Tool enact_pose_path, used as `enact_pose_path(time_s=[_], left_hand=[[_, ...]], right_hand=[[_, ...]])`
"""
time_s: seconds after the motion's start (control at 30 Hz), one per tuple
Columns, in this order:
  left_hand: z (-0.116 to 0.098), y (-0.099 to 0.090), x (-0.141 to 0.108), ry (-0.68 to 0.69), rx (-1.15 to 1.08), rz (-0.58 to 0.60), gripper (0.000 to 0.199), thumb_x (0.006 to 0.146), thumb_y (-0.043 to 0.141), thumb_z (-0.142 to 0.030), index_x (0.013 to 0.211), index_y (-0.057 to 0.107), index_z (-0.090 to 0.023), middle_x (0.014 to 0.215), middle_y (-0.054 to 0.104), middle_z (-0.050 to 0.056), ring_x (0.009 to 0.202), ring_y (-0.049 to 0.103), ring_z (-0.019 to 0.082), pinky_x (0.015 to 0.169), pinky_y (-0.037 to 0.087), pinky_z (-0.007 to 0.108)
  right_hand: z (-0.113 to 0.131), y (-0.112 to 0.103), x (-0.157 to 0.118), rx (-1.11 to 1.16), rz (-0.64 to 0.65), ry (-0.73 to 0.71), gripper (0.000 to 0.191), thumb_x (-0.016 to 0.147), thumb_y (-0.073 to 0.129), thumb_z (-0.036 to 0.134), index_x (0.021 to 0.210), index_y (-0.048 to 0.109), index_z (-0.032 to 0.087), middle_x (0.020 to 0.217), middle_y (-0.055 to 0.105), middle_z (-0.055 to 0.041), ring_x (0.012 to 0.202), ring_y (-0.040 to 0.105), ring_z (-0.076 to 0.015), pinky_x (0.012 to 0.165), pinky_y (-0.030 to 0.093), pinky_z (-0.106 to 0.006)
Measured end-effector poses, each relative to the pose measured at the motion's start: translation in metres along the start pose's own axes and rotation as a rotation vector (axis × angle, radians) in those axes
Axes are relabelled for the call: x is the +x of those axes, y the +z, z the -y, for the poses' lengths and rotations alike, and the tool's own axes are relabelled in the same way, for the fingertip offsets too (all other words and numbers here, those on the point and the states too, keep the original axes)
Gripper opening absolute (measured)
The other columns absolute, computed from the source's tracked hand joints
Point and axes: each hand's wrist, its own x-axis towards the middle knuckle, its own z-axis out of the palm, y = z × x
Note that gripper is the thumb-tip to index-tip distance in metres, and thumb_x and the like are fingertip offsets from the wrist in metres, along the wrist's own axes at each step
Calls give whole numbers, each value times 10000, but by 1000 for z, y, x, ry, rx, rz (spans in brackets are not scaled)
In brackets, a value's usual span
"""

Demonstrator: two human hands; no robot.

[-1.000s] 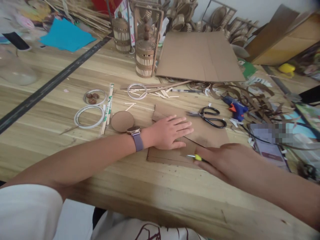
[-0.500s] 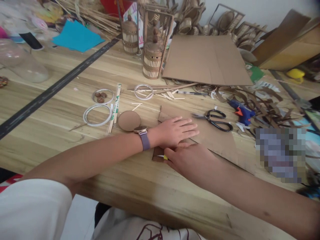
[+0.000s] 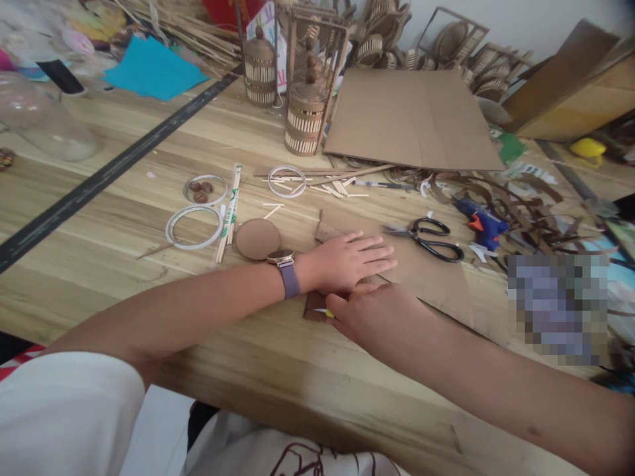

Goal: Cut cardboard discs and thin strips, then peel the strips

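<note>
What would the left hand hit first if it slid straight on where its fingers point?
The left hand would likely meet the scissors first, lying just ahead on the cardboard; the exact contact spot is hard to call.

right hand [image 3: 372,309], knife [image 3: 329,313] moved leftward, beside left hand [image 3: 347,262]

Light is soft; the outer edges look blurred.

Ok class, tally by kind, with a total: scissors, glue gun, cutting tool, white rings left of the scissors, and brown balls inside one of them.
Scissors: 1
Glue gun: 1
Cutting tool in right hand: 1
White rings: 3
Brown balls: 3
Total: 9
</note>
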Motion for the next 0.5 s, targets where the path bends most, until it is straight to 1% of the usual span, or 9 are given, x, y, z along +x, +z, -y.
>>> enact_pose_path(time_s=[0.1,0.2,0.37,0.5], left_hand=[[0,0,-1,10,-12,-2,517,1056,348,-441,1500,420,-187,1583,385,69,1472,329,256,1183,263,445],[1,-1,-1,19,-23,16,517,1054,364,-426,1504,414,-175,1588,375,73,1472,328,259,1183,268,453],[0,-4,0,23,-19,35,557,1048,365,-474,1511,400,-166,1586,372,78,1475,319,273,1182,270,472],[-1,-6,0,23,-11,44,578,1045,351,-505,1511,401,-166,1586,370,75,1477,316,269,1184,265,457]], right_hand=[[2,-5,1,-57,44,-15,31,886,643,191,882,658,164,665,717,-110,561,665,-219,452,204,-265],[3,-10,0,-84,52,-35,38,889,620,164,885,658,167,648,708,-103,548,656,-210,460,218,-262],[1,-9,-5,-111,56,-37,194,778,588,1,859,643,169,656,708,-89,544,645,-177,459,207,-251],[-1,-4,-9,-125,35,-45,287,710,536,-60,863,629,166,682,710,-89,514,627,-158,436,175,-257]])
